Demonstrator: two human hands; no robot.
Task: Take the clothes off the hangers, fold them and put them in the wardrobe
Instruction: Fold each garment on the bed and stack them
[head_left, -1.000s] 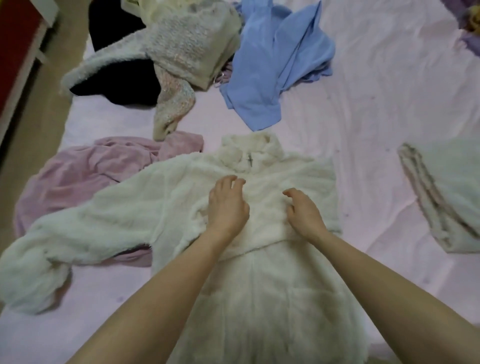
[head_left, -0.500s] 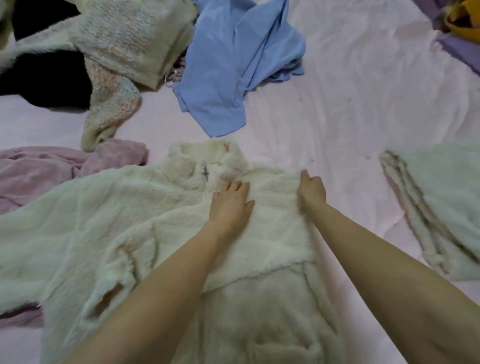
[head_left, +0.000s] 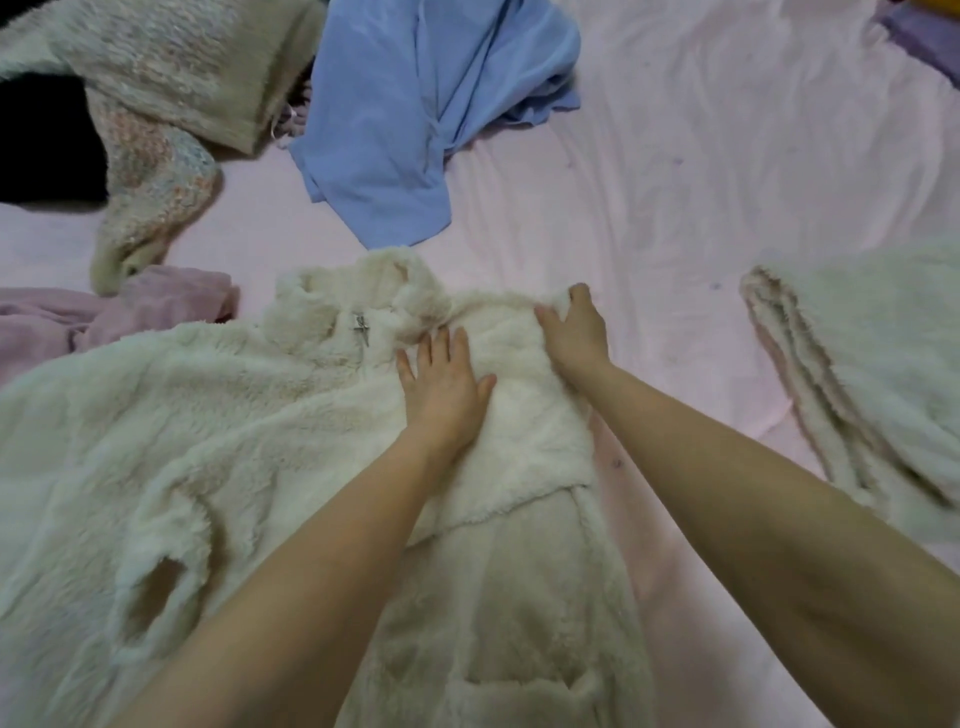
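A fluffy cream-white zip jacket (head_left: 218, 447) lies spread on the pink bedsheet (head_left: 675, 156), collar away from me, one sleeve folded across its front. My left hand (head_left: 444, 384) rests flat on the folded part, fingers straight. At the jacket's right shoulder edge, my right hand (head_left: 576, 332) lies on the fleece with its fingertips curled over the edge. No hanger is in sight.
A folded white fluffy garment (head_left: 872, 374) lies at the right. Behind the jacket are a blue garment (head_left: 415, 119), a pastel knitted sweater (head_left: 166, 104) over something black (head_left: 41, 145), and a pink-mauve garment (head_left: 78, 322) at the left.
My right hand has slid outward from the chest to the jacket's right shoulder edge. My left hand has stayed flat on the front. The view has shifted toward the right.
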